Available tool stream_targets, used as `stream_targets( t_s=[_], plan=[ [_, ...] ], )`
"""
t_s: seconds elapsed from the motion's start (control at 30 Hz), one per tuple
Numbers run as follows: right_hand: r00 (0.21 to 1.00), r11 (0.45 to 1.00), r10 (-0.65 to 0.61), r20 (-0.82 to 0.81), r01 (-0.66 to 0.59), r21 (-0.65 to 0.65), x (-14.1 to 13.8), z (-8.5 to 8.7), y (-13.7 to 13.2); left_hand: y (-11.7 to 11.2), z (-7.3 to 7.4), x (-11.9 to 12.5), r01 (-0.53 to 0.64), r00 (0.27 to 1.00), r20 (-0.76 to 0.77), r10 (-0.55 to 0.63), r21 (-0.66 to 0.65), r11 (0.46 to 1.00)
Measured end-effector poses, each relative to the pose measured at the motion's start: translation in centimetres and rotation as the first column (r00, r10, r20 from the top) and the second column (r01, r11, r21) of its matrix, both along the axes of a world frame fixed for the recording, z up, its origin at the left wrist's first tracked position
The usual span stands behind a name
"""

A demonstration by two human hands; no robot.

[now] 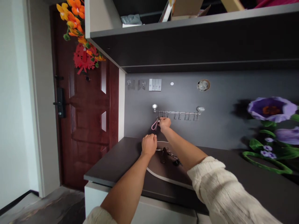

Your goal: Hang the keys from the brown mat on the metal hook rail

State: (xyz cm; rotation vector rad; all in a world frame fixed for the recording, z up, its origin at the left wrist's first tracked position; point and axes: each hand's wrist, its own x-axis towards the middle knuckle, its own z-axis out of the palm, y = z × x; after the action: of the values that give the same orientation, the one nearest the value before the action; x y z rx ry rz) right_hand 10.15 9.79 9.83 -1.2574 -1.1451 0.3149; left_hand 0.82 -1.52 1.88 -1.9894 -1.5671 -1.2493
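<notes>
Under the left end of the rack, the nearer right hand grasps a strap — slanting down, to its left; the left hand curls lower — grip unclear.

At lower right, the person's right sleeve is creased cream knit, bunched at the cuff; the left sleeve, bottom left of centre, looks similarly pale.

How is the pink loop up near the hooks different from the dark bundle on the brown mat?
The pink loop is light-coloured, while the dark bundle is brownish-black. The pink loop hangs right beside the right hand; the dark bundle lies on the mat. Both are lower than the hook rail.
</notes>
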Motion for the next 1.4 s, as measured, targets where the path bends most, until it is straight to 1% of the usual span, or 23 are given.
stream_targets(
  t_s=[0.1, 0.13, 0.43, 0.6, 0.8, 0.93, 1.1, 1.27, 1.4],
  plan=[
    [0.994, 0.994, -0.098, -0.038, 0.096, -0.046, -0.1, -0.1, 0.2, 0.0, 0.0, 0.0, 0.001, 1.0, -0.007, -0.001, 0.012, 1.0],
    [0.994, 0.993, -0.105, -0.035, 0.103, -0.057, -0.2, -0.2, 0.2, 0.0, 0.0, 0.0, 0.002, 1.0, -0.008, -0.002, 0.014, 1.0],
    [0.995, 0.993, -0.1, -0.015, 0.098, -0.062, -0.3, -0.9, -0.3, -0.1, 0.1, -0.1, 0.006, 1.0, -0.003, -0.006, 0.004, 1.0],
    [0.997, 0.996, -0.081, -0.012, 0.081, -0.025, -0.1, -1.0, -1.0, 0.0, 0.1, -0.1, 0.016, 1.0, 0.011, -0.016, -0.003, 1.0],
    [0.998, 0.998, -0.039, 0.042, 0.041, -0.041, 0.7, -1.0, -2.3, 0.0, 0.1, -0.3, 0.02, 1.0, -0.008, -0.02, -0.009, 1.0],
    [1.0, 0.999, 0.018, 0.022, -0.017, -0.031, 1.5, -1.0, -3.8, 0.0, 0.0, -0.4, 0.037, 0.999, -0.023, -0.037, -0.022, 0.999],
    [0.987, 0.989, 0.147, -0.063, -0.149, -0.025, 2.7, -1.6, -6.2, -0.2, 0.0, -0.5, 0.091, 0.994, -0.051, -0.095, -0.081, 0.993],
    [0.962, 0.963, 0.264, -0.066, -0.266, -0.028, 4.1, -3.3, -9.0, -0.6, -0.2, -0.5, 0.193, 0.975, -0.077, -0.208, -0.167, 0.967],
    [0.95, 0.948, 0.311, 0.02, -0.309, -0.072, 5.4, -5.1, -11.1, -0.8, -0.5, -0.5, 0.279, 0.941, -0.132, -0.312, -0.219, 0.935]
  ],
)
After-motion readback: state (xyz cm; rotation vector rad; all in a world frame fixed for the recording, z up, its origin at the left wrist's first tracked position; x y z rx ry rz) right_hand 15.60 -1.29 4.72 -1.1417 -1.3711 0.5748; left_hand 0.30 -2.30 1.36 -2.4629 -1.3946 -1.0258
